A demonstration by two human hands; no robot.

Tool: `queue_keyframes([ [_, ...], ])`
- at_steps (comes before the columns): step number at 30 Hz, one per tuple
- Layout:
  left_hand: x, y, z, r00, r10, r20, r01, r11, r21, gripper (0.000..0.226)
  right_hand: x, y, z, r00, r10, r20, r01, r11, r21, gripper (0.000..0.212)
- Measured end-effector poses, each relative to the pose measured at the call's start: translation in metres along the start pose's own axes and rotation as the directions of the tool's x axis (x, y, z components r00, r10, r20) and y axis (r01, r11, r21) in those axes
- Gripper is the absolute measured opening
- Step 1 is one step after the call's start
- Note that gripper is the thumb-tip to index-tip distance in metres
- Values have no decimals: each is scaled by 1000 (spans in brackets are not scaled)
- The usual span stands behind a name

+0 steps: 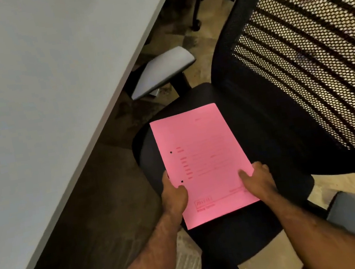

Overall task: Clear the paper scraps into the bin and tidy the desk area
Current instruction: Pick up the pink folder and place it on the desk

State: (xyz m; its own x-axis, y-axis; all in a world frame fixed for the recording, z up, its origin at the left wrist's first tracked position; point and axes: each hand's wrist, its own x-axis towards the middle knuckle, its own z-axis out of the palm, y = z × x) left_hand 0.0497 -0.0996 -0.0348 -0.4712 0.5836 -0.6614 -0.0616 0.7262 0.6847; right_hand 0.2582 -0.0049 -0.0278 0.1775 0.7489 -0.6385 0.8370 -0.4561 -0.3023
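I see the left hand (174,196) and right hand (257,181) pinching the near corners of a pink folder (201,158) over the black chair seat (271,133); held so lightly, it could sag and spill loose sheets. Its red printing is too blurred to read. Beyond, the grey desk (36,87).

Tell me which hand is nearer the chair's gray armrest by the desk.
Left. The left hand grips the pink folder on its desk side, below that gray armrest; the right hand holds the folder's opposite edge, farther away.
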Motion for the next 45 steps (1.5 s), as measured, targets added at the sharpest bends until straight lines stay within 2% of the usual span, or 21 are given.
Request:
queue_keyframes([
  [4, -31, 10, -14, 992, 118, -49, -117, 993, 14, 42, -38, 5, -4, 999, -35, -2, 35, 995, 96, 40],
  [9, -86, 15, -54, 954, 272, -124, -263, 961, 86, 45, -109, 8, -8, 966, -232, -116, 251, 950, 187, 54],
  [13, -141, 21, -101, 896, 412, -165, -391, 909, 147, 37, -167, -1, -12, 906, -354, -231, 389, 912, 131, 39],
  [18, -196, 21, -163, 856, 454, -249, -422, 890, 171, 22, -238, -33, -12, 830, -474, -294, 522, 846, 107, 35],
  [22, -226, 20, -220, 816, 475, -330, -432, 880, 197, 23, -290, -75, -7, 782, -575, -241, 609, 787, 96, 34],
  [25, -238, 12, -266, 804, 424, -417, -382, 906, 184, 26, -328, -112, -1, 722, -668, -178, 687, 723, 75, 32],
  [31, -255, -1, -344, 771, 315, -553, -263, 949, 175, 53, -383, -176, 24, 606, -793, -62, 795, 601, 79, 38],
  [35, -270, -12, -391, 730, 283, -623, -247, 958, 147, 50, -412, -211, 51, 508, -861, 37, 853, 508, 116, 44],
  [39, -279, -20, -432, 693, 273, -667, -280, 955, 100, 36, -433, -252, 78, 431, -895, 113, 893, 441, 91, 46],
  [45, -252, -19, -486, 617, 247, -747, -300, 951, 67, 41, -440, -331, 113, 354, -918, 177, 930, 366, 40, 60],
])
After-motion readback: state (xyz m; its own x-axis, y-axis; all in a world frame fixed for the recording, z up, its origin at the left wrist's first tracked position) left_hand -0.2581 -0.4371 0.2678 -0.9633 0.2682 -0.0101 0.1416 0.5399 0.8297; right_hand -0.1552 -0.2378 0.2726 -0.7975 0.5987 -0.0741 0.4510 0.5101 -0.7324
